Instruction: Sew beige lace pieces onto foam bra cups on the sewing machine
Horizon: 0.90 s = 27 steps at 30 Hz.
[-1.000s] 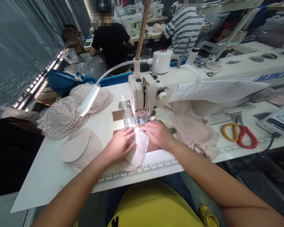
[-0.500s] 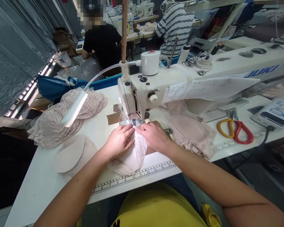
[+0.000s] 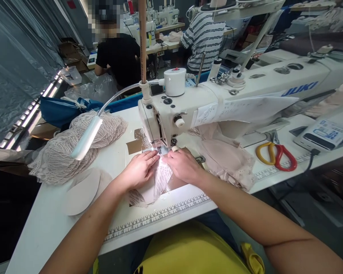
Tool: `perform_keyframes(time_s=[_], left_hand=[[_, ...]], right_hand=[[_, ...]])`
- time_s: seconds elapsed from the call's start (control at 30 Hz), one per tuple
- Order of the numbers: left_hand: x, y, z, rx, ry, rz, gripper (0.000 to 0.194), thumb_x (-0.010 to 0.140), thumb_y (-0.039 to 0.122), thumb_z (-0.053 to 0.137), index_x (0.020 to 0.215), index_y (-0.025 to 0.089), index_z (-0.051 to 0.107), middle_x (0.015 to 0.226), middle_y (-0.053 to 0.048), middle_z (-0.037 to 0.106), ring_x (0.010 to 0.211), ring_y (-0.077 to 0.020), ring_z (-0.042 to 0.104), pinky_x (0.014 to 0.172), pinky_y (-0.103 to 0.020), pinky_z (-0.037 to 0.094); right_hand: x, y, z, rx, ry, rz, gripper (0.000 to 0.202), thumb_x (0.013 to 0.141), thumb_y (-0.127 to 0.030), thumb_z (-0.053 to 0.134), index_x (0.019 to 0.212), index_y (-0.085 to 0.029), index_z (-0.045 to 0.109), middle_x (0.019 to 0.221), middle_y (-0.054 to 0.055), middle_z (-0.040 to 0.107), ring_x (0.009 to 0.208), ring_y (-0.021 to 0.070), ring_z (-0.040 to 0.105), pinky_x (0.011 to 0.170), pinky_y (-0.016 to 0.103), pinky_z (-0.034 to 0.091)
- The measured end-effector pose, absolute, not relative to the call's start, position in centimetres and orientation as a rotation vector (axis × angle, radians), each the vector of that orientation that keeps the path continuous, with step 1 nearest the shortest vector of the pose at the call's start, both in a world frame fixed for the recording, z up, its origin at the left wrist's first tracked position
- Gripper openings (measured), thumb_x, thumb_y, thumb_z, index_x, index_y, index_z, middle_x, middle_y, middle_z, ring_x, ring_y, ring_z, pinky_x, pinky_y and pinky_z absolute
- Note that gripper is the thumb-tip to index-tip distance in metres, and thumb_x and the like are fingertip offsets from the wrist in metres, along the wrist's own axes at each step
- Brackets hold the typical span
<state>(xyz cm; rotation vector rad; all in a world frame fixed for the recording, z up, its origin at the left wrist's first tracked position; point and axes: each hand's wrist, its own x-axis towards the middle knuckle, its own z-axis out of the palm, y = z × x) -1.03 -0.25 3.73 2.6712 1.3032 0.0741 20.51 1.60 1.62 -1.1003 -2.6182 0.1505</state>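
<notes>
A pale lace fabric piece (image 3: 162, 176) lies under the needle area of the white sewing machine (image 3: 185, 102). My left hand (image 3: 140, 169) rests on its left part, fingers together and pressed down near the presser foot. On the right side, my right hand (image 3: 184, 164) has its thumb and fingers closed on the fabric's edge, close to the foot. The fingertips of both hands are nearly side by side. A lamp (image 3: 87, 139) on a bendy neck hangs left of the machine head.
Stacked lace pieces (image 3: 63, 156) and smooth oval pieces (image 3: 82, 191) lie on the left. Right of my hands are beige fabric (image 3: 227, 154) and scissors with yellow and red handles (image 3: 286, 158). Two people sit at machines behind.
The fabric has moved forward toward the needle, and less of it hangs toward the table's front edge. Both hands stay beside the foot. The whole view has shifted slightly.
</notes>
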Motion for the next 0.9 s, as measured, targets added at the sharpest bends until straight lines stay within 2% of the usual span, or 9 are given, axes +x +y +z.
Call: perform_keyframes(time_s=[0.07,0.17,0.27,0.33,0.4,0.53,0.67,0.73,0.9], left_hand=[[-1.1,-1.0,4.1,2.642,1.321,0.129,0.045,0.087,0.014,0.043,0.13,0.01,0.054,0.141,-0.016,0.048,0.128,-0.0282,0.046,0.103,-0.044,0.042],[-0.7,-2.6,4.7,2.605,1.345,0.26,0.037,0.087,0.019,0.048,0.122,0.013,0.059,0.133,-0.014,0.054,0.12,-0.028,0.05,0.099,-0.043,0.044],[0.1,-3.8,4.6,2.597,1.378,0.31,0.024,0.087,0.025,0.052,0.104,0.014,0.065,0.105,-0.012,0.064,0.095,-0.0255,0.058,0.084,-0.041,0.048],[0.5,-4.0,4.1,2.593,1.434,0.343,0.018,0.089,0.023,0.049,0.085,0.015,0.065,0.084,-0.009,0.063,0.079,-0.0223,0.056,0.072,-0.037,0.047],[0.6,-4.0,3.5,2.578,1.469,0.419,0.021,0.09,0.02,0.046,0.075,0.016,0.061,0.075,-0.007,0.06,0.074,-0.0208,0.053,0.068,-0.035,0.044],[0.2,-3.9,3.0,2.499,1.415,0.554,0.016,0.088,0.018,0.046,0.079,0.016,0.058,0.077,-0.006,0.06,0.074,-0.0196,0.053,0.069,-0.033,0.043],[-0.3,-3.9,3.0,2.426,1.405,0.576,0.011,0.086,0.015,0.046,0.08,0.016,0.055,0.078,-0.006,0.059,0.076,-0.0201,0.052,0.071,-0.034,0.043],[-0.4,-3.9,3.0,2.4,1.413,0.584,0.012,0.086,0.015,0.045,0.079,0.017,0.054,0.078,-0.006,0.059,0.076,-0.02,0.052,0.071,-0.035,0.043],[-0.5,-4.1,2.9,2.422,1.327,0.623,0.013,0.091,0.018,0.044,0.086,0.015,0.056,0.086,-0.007,0.061,0.081,-0.0195,0.053,0.075,-0.034,0.044]], right_hand=[[20.8,1.8,1.3,-1.068,-2.555,0.176,0.032,0.089,-0.011,0.045,0.105,-0.021,0.07,0.082,0.005,0.064,0.076,0.0187,0.046,0.071,0.031,0.032],[21.2,2.2,1.0,-1.065,-2.471,0.198,0.031,0.087,-0.01,0.046,0.102,-0.019,0.072,0.084,0.005,0.067,0.079,0.0193,0.048,0.075,0.031,0.035],[21.5,2.3,1.7,-1.084,-2.481,0.26,0.03,0.086,-0.01,0.048,0.1,-0.018,0.073,0.086,0.006,0.069,0.08,0.0192,0.051,0.075,0.03,0.036],[21.8,2.2,2.8,-1.084,-2.54,0.34,0.029,0.086,-0.01,0.048,0.099,-0.018,0.073,0.086,0.005,0.069,0.08,0.0186,0.053,0.074,0.029,0.037],[22.2,1.9,4.2,-1.069,-2.609,0.421,0.027,0.086,-0.012,0.049,0.095,-0.019,0.073,0.085,0.005,0.069,0.079,0.0181,0.054,0.072,0.028,0.037],[23.0,0.7,6.6,-1.049,-2.704,0.491,0.023,0.088,-0.016,0.05,0.092,-0.02,0.072,0.082,0.004,0.066,0.078,0.0181,0.054,0.07,0.028,0.035],[23.0,-1.1,6.1,-0.99,-2.771,0.466,0.026,0.091,-0.017,0.048,0.108,-0.019,0.068,0.084,0.006,0.064,0.081,0.0185,0.051,0.07,0.028,0.035],[22.8,-2.0,4.8,-0.962,-2.812,0.399,0.03,0.089,-0.012,0.048,0.113,-0.019,0.065,0.086,0.006,0.062,0.082,0.0187,0.048,0.069,0.028,0.033],[22.7,-3.4,2.0,-1.005,-2.787,0.236,0.04,0.078,0.0,0.048,0.108,-0.019,0.065,0.087,0.006,0.056,0.079,0.0181,0.041,0.067,0.028,0.03]])
